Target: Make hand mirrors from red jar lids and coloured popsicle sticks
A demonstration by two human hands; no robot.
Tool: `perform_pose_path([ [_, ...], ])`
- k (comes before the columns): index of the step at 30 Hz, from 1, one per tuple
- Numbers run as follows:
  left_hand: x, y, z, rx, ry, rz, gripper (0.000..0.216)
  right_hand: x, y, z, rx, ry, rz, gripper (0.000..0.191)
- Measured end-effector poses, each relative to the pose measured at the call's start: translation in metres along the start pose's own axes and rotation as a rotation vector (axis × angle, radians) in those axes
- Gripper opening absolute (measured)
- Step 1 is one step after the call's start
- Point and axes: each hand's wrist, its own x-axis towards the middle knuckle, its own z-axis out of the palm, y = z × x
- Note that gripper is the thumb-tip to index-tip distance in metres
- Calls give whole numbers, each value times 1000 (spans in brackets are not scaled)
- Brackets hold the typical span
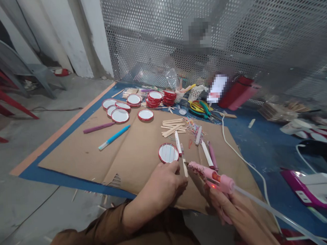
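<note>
- I have the left hand (168, 181) low in the middle of the head view, its fingers curled just below the round, red-rimmed lid with a white inside (168, 153). The fingertips are partly hidden, so I cannot tell whether they pinch the flat, pale wooden stick (185, 170) right beside them.
- My right hand (222, 201) is wrapped around the pink plastic glue gun (226, 184); a translucent glue rod (276, 217) juts from its back. The nozzle points left at the stick, so close that I cannot tell if they touch.
- The lid lies flat on the brown cardboard sheet (137, 148), toward its near side. The white-barrelled marker (178, 143) lies just off its right rim, leaving a tight gap.
- Left of the lid, I see a broad stretch of cardboard reaching to the bright blue pen (114, 137).
- Beyond the lid, a heap of wooden craft sticks (173, 127) bounds my reach.
- The sheet's near edge passes under my left forearm; at right, a white cord (239, 155) curves along its border over the blue tabletop (263, 144).
</note>
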Motion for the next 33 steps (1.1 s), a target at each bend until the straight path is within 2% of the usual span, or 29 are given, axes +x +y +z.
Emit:
perform_pose_path([
  [7, 2, 1, -1, 24, -22, -11, 24, -2, -4, 2, 29, -18, -34, 48],
  [13, 1, 3, -4, 12, -21, -11, 18, -4, 3, 1, -29, 26, -12, 43],
  [21, 2, 1, -1, 53, -37, 10, 21, -4, -9, 1, -37, 29, -58, 36],
  [29, 3, 3, -2, 67, -40, 1, 20, -9, 8, 0, -18, 31, -32, 36],
  [33, 3, 2, 0, 65, -31, 2, 20, -11, 20, 0, -22, 88, -72, 35],
])
